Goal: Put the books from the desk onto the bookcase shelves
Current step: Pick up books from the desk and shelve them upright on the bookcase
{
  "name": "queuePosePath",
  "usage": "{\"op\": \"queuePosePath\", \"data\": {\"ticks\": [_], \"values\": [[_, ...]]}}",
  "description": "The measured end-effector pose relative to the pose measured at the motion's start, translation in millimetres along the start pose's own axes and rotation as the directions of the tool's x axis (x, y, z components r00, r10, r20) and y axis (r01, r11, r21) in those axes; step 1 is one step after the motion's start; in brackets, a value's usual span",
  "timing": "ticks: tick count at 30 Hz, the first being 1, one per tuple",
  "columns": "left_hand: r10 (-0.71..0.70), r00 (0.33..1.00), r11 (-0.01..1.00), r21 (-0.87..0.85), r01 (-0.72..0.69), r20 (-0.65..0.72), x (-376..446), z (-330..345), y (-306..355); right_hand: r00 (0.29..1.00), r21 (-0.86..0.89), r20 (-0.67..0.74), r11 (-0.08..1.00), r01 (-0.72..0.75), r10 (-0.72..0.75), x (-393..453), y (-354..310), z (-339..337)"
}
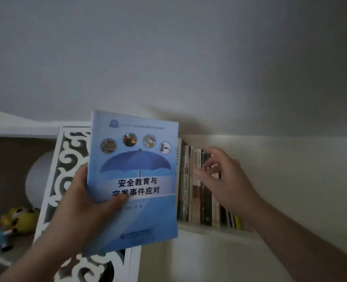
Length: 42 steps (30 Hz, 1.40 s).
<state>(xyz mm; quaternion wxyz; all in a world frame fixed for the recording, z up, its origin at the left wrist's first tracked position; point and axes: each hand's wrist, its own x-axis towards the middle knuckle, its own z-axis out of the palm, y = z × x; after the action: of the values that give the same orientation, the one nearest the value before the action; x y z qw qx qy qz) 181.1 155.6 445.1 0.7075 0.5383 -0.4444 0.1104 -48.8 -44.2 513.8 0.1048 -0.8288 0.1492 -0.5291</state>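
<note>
Fingers (206,169) touch shelved books (199,200) beside the carved panel (66,169).

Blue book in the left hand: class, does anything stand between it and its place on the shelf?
Yes. The row of books already fills the shelf beside the blue book; the right hand is touching their spines, and no clear gap shows.

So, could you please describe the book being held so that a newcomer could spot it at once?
Start at the white fretwork panel. In front of it the left hand holds a blue book. Unlike the row of books, its umbrella cover faces us.
</note>
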Motion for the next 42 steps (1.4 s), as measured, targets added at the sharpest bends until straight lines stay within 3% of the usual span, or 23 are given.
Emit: {"op": "queuePosePath", "data": {"ticks": [4, 9, 15, 21, 24, 26, 29, 33, 36, 40, 42], "values": [[0.049, 0.98, 0.995, 0.096, -0.03, -0.195, 26.7, -30.3, -11.2, 0.984, -0.46, 0.072, 0.869, 0.179, -0.164, 68.3, -4.8, 22.8], [0.052, 0.969, 0.99, 0.139, -0.018, -0.243, 41.0, -31.0, -21.4, 0.972, -0.641, 0.19, 0.733, 0.228, -0.136, 130.4, -4.3, 71.4], [0.054, 0.969, 0.99, 0.137, -0.021, -0.241, 50.2, -16.8, -23.7, 0.969, -0.626, 0.243, 0.77, 0.121, 0.045, 169.6, 15.7, 85.2], [0.06, 0.979, 0.989, 0.144, -0.032, -0.196, 47.1, 4.1, -20.5, 0.942, -0.631, 0.336, 0.746, 0.213, 0.015, 162.2, 27.9, 61.3], [0.06, 0.979, 0.991, 0.133, -0.035, -0.193, 49.7, 17.9, -16.9, 0.975, -0.752, 0.224, 0.636, 0.17, 0.004, 158.2, 43.4, 46.2], [0.057, 0.98, 0.99, 0.14, -0.03, -0.191, 52.8, 29.1, -11.3, 0.978, -0.737, 0.203, 0.666, 0.12, 0.048, 156.9, 53.3, 37.5], [0.06, 0.979, 0.987, 0.159, -0.029, -0.193, 53.0, 44.3, -2.0, 0.951, -0.639, 0.306, 0.752, 0.165, 0.052, 156.7, 55.3, 32.3], [0.09, 0.97, 0.983, 0.177, -0.05, -0.224, 47.8, 58.1, 2.8, 0.97, -0.675, 0.239, 0.724, 0.144, 0.03, 154.4, 47.1, 45.1], [0.094, 0.964, 0.981, 0.188, -0.047, -0.248, 42.3, 68.5, 3.3, 0.972, -0.694, 0.219, 0.688, 0.213, -0.081, 152.1, 49.9, 54.7], [0.094, 0.959, 0.983, 0.177, -0.048, -0.267, 31.4, 84.8, 3.7, 0.934, -0.583, 0.352, 0.764, 0.275, -0.067, 159.0, 49.9, 30.8], [0.093, 0.957, 0.981, 0.189, -0.041, -0.275, 24.7, 93.4, 4.6, 0.899, -0.584, 0.435, 0.745, 0.321, -0.046, 164.3, 46.3, 17.8]]}}
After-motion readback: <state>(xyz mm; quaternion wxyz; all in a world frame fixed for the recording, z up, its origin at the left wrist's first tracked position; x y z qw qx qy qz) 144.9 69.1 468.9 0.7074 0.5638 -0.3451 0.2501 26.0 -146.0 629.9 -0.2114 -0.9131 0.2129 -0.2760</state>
